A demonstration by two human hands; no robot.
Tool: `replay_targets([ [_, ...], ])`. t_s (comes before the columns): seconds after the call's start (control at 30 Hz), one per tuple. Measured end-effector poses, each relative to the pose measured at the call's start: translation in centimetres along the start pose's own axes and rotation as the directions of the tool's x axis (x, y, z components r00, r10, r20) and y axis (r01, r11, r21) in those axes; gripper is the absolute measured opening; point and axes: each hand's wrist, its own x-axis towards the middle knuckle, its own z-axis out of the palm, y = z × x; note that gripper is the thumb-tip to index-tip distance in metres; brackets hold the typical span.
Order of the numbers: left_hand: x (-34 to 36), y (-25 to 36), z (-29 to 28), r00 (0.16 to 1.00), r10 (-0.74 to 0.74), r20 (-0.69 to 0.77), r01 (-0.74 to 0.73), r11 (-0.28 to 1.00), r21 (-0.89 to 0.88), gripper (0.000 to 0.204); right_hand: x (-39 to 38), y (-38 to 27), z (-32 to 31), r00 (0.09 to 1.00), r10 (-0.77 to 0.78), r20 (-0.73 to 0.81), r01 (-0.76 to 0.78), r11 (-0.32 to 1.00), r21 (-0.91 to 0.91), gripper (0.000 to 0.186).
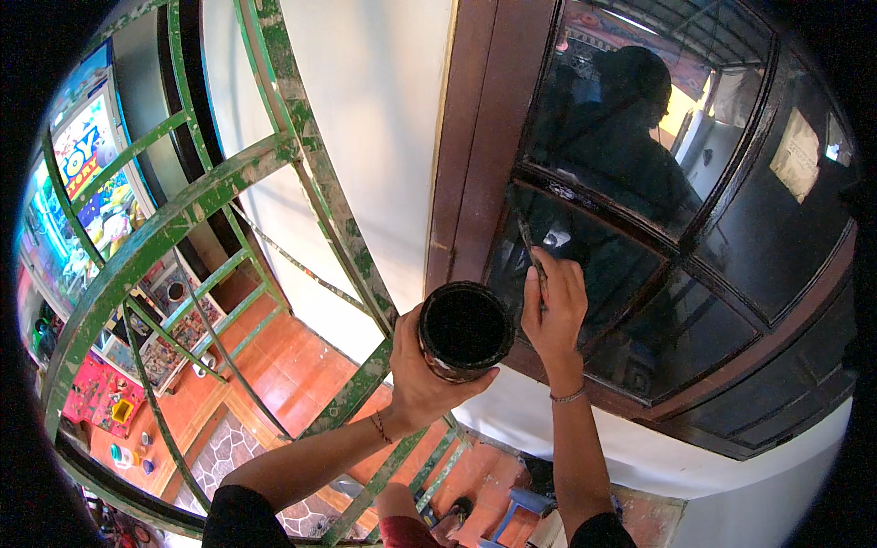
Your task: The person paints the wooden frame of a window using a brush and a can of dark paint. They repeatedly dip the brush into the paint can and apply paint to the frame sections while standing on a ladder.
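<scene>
My left hand [413, 379] is closed round a round can [468, 331] of very dark paint, held up with its open mouth toward me. Beside it, a little higher and to the right, my right hand [555, 306] pinches a thin paintbrush [526, 232]. The brush points up, its tip at the left side of the dark window frame [598, 199], just below a crossbar. Whether the bristles touch the wood I cannot tell. Shiny dark bars divide the glass panes [594, 260], which reflect a person's dark outline.
Green, paint-chipped metal scaffolding [306, 137] rises at my left, near the white wall [365, 82]. Far below lie orange floor tiles [297, 365], a blue stool [523, 504] and a foot in a sandal [454, 513]. A colourful lit display [87, 160] stands at far left.
</scene>
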Motion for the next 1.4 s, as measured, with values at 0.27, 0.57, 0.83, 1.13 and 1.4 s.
replay_targets([
  [0.27,0.0,-0.1,0.0,1.0,-0.008,0.025,0.009,1.0,-0.005,0.106,1.7,0.0,-0.8,0.99,-0.14,-0.016,0.137,0.984,-0.11,0.024],
  [0.57,0.1,0.0,-0.2,1.0,0.024,0.02,-0.024,1.0,0.018,0.105,2.8,0.2,-0.6,0.969,-0.241,-0.059,0.227,0.957,-0.183,0.025],
  [0.83,0.1,0.0,-0.1,1.0,-0.007,0.015,0.007,0.999,-0.032,0.103,1.4,-0.2,-1.1,0.977,-0.212,-0.027,0.207,0.968,-0.141,0.024],
  [1.13,0.1,0.1,-0.2,1.0,0.004,0.025,-0.005,0.999,0.042,0.106,2.1,0.4,-0.7,0.969,-0.237,-0.068,0.221,0.957,-0.186,0.025],
  [1.4,0.1,0.1,-0.1,1.0,0.018,0.015,-0.018,0.999,0.028,0.106,1.5,0.5,-0.4,0.972,-0.235,-0.024,0.227,0.956,-0.184,0.026],
])
